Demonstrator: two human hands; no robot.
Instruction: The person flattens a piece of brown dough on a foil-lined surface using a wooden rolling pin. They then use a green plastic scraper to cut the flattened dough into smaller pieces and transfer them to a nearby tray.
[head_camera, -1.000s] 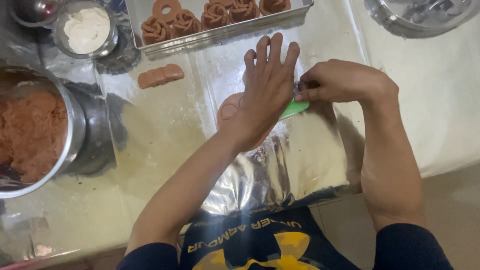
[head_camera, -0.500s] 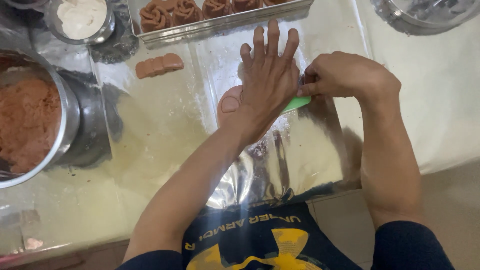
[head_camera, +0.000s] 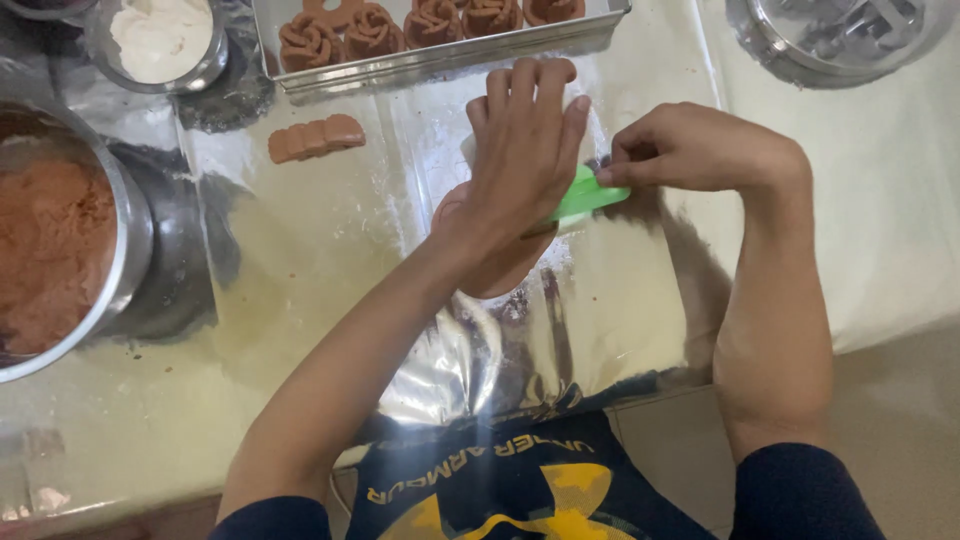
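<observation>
Left hand: your flat, open palm presses the dough.
Right hand: you pinch the green scraper.

Single head-worn view: I looked steeply down from above my own chest, close over my left hand and right hand, the foil-covered table filling the frame, baking tray at the far edge.
</observation>
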